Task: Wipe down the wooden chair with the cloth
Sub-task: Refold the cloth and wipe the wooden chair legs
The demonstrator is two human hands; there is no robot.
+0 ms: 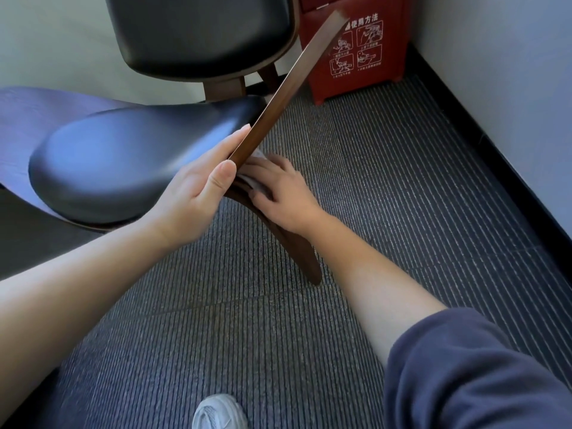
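A wooden chair (291,85) with a black padded seat (123,162) and backrest (201,32) fills the upper left. Its dark brown wooden side edge runs diagonally from the top right down to a curved leg (297,255) on the carpet. My left hand (198,184) grips that wooden edge near its lower end, thumb on top. My right hand (278,187) presses a pale cloth (255,181) against the underside of the wood just below the left hand. Most of the cloth is hidden under my fingers.
A red box (356,57) with white printed diagrams stands behind the chair against the wall. A pale wall with a black skirting (495,168) runs along the right. Grey striped carpet (387,181) covers the floor. A white shoe (219,413) shows at the bottom edge.
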